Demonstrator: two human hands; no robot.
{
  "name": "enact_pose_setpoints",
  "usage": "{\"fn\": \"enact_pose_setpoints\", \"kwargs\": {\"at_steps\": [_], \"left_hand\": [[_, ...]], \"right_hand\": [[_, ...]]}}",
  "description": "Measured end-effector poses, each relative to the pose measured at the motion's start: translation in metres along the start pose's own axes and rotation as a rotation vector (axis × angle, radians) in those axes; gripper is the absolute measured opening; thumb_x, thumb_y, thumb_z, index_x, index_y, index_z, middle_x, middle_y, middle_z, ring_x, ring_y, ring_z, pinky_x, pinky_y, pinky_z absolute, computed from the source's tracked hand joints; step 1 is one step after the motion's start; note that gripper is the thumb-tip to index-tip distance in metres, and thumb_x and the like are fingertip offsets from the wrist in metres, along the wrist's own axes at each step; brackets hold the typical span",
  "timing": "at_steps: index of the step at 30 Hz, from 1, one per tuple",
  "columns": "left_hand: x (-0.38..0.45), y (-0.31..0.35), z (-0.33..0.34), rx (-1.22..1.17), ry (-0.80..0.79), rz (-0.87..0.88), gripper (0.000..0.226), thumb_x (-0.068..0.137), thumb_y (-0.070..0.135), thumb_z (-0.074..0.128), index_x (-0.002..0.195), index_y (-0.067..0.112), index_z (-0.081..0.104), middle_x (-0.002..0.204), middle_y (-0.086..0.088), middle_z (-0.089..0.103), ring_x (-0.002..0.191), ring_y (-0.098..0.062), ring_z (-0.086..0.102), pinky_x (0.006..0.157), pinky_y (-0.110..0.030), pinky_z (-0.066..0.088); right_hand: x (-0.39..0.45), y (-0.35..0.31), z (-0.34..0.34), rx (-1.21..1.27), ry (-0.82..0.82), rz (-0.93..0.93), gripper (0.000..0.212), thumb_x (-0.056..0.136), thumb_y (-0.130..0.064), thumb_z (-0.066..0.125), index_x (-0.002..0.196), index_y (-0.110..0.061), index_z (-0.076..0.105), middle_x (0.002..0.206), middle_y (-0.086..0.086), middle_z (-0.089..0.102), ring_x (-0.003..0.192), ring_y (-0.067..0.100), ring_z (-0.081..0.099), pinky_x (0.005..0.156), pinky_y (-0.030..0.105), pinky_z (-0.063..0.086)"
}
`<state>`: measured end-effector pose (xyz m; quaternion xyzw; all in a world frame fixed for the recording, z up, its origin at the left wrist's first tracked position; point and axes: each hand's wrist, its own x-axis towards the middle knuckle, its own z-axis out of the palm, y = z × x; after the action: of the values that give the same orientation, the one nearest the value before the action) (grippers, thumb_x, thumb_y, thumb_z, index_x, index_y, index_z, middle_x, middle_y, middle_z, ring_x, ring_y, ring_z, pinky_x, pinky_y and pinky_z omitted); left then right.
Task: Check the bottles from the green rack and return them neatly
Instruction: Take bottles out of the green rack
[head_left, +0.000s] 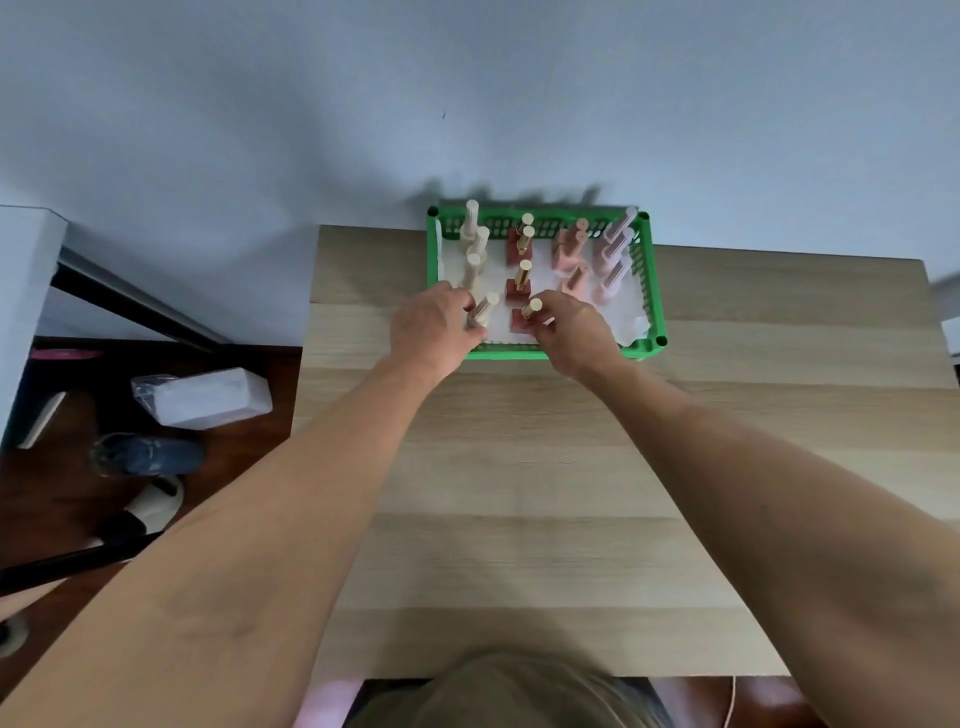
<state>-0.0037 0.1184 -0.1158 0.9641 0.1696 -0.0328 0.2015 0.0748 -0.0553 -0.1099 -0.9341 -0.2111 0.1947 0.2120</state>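
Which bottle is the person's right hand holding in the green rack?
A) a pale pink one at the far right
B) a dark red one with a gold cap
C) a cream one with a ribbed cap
B: the right hand pinches the dark red bottle with a gold cap at the near edge of the green rack.

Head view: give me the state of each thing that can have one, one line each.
Left hand: grips the cream bottle, which is tilted at the rack's near edge.
Right hand: pinches the red bottle with gold cap in the near row.
Green rack: on the wooden table against the wall, lined in white.
Other bottles: standing in colour columns, caps on.
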Motion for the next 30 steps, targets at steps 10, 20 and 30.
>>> {"fn": "enact_pose_setpoints", "kwargs": {"at_steps": [10,20,30], "left_hand": [[-0.005,0.005,-0.011,-0.101,0.050,0.041,0.032,0.083,0.046,0.071,0.104,0.023,0.064,0.091,0.008,0.054,0.076,-0.017,0.058,0.060,-0.029,0.038],[-0.036,0.034,-0.012,-0.196,0.090,0.062,0.029,0.082,0.039,0.070,0.102,0.022,0.058,0.098,0.006,0.065,0.076,-0.015,0.058,0.062,-0.028,0.040],[-0.098,0.047,0.023,-0.204,0.005,-0.022,0.025,0.082,0.035,0.068,0.103,0.024,0.060,0.096,0.007,0.070,0.082,-0.017,0.065,0.069,-0.032,0.052]], "right_hand": [[-0.019,0.003,-0.028,0.050,0.061,0.004,0.019,0.096,-0.026,0.063,0.111,-0.015,0.066,0.113,0.001,0.073,0.099,0.025,0.068,0.088,0.043,0.056],[-0.050,0.021,-0.067,0.091,0.078,-0.007,0.018,0.097,-0.024,0.060,0.112,-0.015,0.066,0.112,0.001,0.074,0.104,0.023,0.067,0.092,0.046,0.055],[-0.098,0.061,-0.055,0.138,0.017,0.027,0.018,0.099,-0.026,0.057,0.110,-0.011,0.058,0.111,0.007,0.073,0.102,0.032,0.068,0.087,0.048,0.055]]}}
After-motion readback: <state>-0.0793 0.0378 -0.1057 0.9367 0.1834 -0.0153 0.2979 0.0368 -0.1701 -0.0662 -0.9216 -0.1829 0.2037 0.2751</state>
